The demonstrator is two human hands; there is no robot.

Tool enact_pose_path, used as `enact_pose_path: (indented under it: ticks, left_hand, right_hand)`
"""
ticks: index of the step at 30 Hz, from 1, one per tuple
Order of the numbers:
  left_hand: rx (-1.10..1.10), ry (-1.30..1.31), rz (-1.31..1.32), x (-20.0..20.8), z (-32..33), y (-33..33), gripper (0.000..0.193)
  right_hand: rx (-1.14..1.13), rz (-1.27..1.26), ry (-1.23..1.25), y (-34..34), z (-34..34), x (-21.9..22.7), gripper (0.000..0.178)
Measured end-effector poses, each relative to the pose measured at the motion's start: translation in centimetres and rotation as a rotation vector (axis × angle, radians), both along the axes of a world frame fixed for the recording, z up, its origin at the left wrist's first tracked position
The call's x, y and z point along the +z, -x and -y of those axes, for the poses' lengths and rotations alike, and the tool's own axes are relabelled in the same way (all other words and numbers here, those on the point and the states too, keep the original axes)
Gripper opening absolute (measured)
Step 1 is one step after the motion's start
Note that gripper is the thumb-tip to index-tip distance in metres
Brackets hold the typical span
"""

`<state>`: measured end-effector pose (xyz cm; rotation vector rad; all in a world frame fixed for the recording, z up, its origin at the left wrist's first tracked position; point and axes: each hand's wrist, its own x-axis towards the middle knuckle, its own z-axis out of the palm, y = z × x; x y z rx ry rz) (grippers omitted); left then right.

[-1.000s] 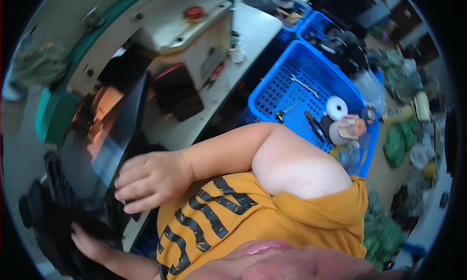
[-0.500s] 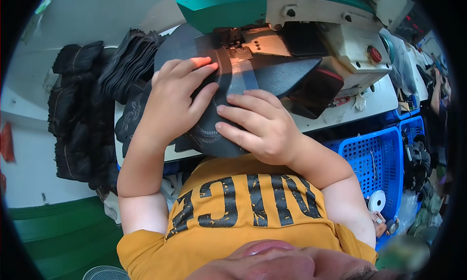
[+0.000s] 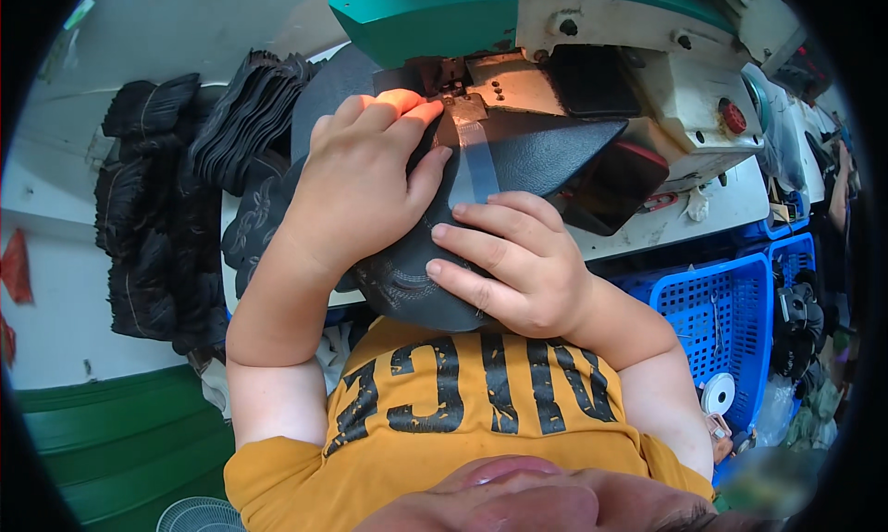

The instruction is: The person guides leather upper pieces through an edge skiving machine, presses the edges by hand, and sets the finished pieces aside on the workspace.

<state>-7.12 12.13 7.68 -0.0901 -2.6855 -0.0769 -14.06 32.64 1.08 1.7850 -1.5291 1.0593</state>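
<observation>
Under left hand (image 3: 363,176) and right hand (image 3: 529,271) | black stitched piece (image 3: 407,287) | both unclenched, resting on it

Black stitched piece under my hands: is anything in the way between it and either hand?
Nothing visible blocks either one: your left hand lies on the black stitched piece, and your right hand touches it too. A translucent strip reaches down to the right fingertips; whether it runs under them is hidden.
</observation>
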Motion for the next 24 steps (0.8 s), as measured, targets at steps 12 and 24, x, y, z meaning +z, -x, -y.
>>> enact_pose_path:
  ticks: [12,24]
  left_hand:
    - [0.006,0.015,0.062,0.26,0.69,0.57,0.037]
    - [0.004,0.045,0.003,0.05,0.52,0.40,0.033]
  right_hand:
    - [0.035,0.070,0.050,0.59,-0.13,-0.41,0.031]
    - [-0.041,-0.019,-0.003,1.09,-1.01,0.37,0.031]
